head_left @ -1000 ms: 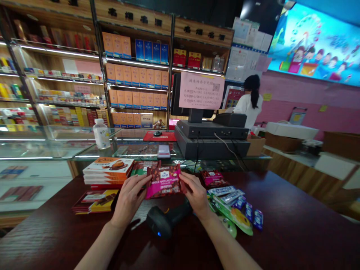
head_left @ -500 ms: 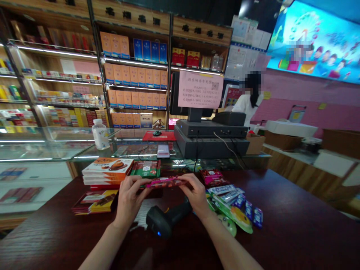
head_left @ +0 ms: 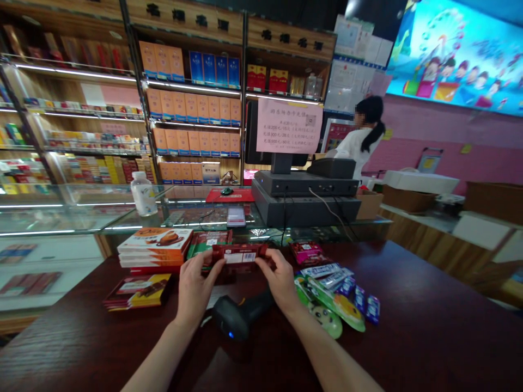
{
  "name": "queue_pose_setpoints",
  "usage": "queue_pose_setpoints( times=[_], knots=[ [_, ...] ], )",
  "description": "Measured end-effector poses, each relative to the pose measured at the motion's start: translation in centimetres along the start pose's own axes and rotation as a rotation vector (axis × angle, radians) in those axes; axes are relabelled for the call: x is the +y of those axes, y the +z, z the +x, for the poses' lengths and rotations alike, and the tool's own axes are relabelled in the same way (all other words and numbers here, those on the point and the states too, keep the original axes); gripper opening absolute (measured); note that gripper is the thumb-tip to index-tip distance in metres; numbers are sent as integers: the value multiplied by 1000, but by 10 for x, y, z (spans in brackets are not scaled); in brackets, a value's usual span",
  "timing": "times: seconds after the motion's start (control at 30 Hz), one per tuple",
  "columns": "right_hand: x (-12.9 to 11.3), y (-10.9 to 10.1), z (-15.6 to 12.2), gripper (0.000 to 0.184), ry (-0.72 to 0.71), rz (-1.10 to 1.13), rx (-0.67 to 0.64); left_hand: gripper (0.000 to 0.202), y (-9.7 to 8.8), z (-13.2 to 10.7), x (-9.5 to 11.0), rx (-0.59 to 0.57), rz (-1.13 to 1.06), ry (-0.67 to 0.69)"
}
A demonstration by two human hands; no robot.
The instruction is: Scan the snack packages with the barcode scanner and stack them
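Note:
Between both hands is a dark red snack packet (head_left: pixel 240 253), its label and barcode side facing me. My left hand (head_left: pixel 198 283) pinches its left end, and my right hand (head_left: pixel 280 280) pinches the right end. Below them on the counter lies a black barcode scanner (head_left: pixel 235 318) with a small blue light. Left of my left hand are a stack of white and orange chocolate boxes (head_left: pixel 153 245) and some yellow and brown chocolate bars (head_left: pixel 139 291). Partly behind my left fingers is a green packet (head_left: pixel 208 239).
Right of my right hand lie a pink-red packet (head_left: pixel 308 253), blue and white candy sticks (head_left: pixel 327 272) and green character-shaped packs (head_left: pixel 327 318). Beyond stand a register terminal (head_left: pixel 304 190), a glass counter with a white bottle (head_left: pixel 144 195), and a person (head_left: pixel 362 136) in white.
Both hands have rotated the packet, so its pink face has turned away and its dark red label side now shows. The person behind the register has turned slightly.

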State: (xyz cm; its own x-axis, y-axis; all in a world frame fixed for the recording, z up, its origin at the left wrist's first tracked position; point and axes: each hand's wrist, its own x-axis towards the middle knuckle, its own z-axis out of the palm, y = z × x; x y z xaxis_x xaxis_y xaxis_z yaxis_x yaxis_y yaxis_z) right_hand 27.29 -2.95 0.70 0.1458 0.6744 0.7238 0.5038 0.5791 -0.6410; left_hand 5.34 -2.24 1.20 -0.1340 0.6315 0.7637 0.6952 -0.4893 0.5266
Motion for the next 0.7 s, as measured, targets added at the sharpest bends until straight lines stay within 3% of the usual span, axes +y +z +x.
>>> queue_pose_setpoints(
  times=[0.1,0.23,0.47,0.7],
  knots=[
    [2,4,0,26,44,33,33,54,0,1,5,-63,-46,-120],
    [3,6,0,56,92,62,38,58,0,2,7,-87,-53,-104],
    [5,4,0,24,-35,15,-22,41,1,5,3,-123,73,99],
    [6,2,2,28,-85,-20,-57,38,2,8,-3,-192,87,215]
  ],
)
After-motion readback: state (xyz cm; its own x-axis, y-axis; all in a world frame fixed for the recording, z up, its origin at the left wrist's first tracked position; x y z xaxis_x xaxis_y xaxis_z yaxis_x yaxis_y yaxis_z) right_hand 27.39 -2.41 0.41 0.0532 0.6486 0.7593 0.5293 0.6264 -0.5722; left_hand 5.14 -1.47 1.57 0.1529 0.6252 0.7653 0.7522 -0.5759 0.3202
